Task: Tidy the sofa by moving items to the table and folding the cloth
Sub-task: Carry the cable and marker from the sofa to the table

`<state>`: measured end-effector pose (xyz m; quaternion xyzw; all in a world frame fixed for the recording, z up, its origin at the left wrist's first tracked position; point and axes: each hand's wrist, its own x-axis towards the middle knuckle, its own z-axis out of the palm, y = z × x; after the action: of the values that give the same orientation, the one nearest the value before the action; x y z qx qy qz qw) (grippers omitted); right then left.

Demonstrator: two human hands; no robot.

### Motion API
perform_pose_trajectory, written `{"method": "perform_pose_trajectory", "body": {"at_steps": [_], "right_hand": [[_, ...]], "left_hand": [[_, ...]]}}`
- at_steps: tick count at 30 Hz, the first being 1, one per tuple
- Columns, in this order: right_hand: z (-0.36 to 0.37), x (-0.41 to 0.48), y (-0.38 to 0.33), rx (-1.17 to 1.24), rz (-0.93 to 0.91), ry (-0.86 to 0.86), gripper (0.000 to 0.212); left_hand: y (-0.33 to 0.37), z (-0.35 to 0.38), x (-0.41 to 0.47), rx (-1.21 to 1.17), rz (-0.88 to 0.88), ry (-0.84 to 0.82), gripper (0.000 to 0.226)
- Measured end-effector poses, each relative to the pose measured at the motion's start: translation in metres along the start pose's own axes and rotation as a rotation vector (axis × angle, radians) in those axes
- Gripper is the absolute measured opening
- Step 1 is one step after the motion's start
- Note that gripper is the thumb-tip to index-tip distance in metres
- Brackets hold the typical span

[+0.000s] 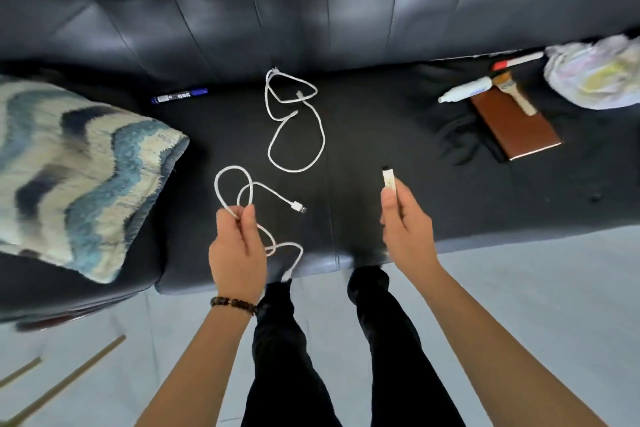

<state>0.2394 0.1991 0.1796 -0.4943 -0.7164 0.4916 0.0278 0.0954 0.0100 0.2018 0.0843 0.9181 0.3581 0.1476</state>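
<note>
Sofa (381, 121), black leather, seen from above. Left hand (235, 250) pinches a looped white cable (296, 207) over the seat's front edge. Right hand (408, 225) grips a small white tube (389, 180), pointing away. On the seat lie a second cable (295, 170) at centre, a blue marker (180, 95) near a patterned cushion (79, 166) at left, and a crumpled cloth (595, 76) near a brown case (516, 125) at right.

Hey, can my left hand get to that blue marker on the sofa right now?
Probably yes: nothing lies between the left hand and the blue marker, though its fingers pinch a white cable.
</note>
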Motion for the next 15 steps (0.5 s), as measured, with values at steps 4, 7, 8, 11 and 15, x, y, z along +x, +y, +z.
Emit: {"method": "perform_pose_trajectory", "body": {"at_steps": [4,7,8,11,15], "right_hand": [[-0.043,-0.076,-0.049,0.066,0.091,0.18,0.028],[-0.076,-0.141,-0.084,0.178,0.148,0.296,0.029],[-0.087,-0.163,-0.093,0.206,0.155,0.327,0.026],[-0.113,-0.234,-0.113,0.257,0.124,0.438,0.019],[-0.142,-0.332,-0.117,0.337,0.1,0.593,0.014]], "left_hand": [[0.052,-0.059,-0.039,-0.052,0.15,-0.134,0.022],[0.09,-0.099,-0.057,-0.094,0.286,-0.249,0.022],[0.1,-0.111,-0.061,-0.107,0.344,-0.278,0.021],[0.133,-0.145,-0.072,-0.174,0.505,-0.338,0.021],[0.187,-0.178,-0.1,-0.265,0.687,-0.364,0.023]]}}
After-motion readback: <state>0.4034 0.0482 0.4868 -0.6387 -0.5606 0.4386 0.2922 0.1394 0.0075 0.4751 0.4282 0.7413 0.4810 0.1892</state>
